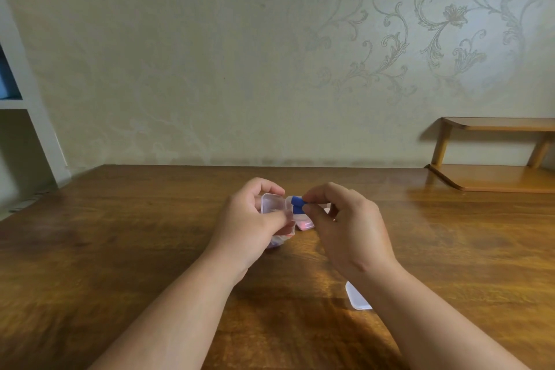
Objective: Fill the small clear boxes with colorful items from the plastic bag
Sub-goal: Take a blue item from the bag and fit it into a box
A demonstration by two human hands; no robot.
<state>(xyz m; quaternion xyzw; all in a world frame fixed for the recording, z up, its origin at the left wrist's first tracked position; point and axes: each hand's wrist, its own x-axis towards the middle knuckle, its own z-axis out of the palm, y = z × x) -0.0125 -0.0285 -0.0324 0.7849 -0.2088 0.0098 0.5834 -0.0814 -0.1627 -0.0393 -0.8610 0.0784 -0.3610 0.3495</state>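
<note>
Risk, head view: blue item [296, 204], pinched by the right hand [345, 228] between thumb and forefinger at the mouth of the small clear box [272, 207], could catch the rim and fall to the table [144, 234]. The left hand [246, 222] grips that box with curled fingers; contents unreadable. Clear lid [357, 297] lies beside right forearm.
</note>
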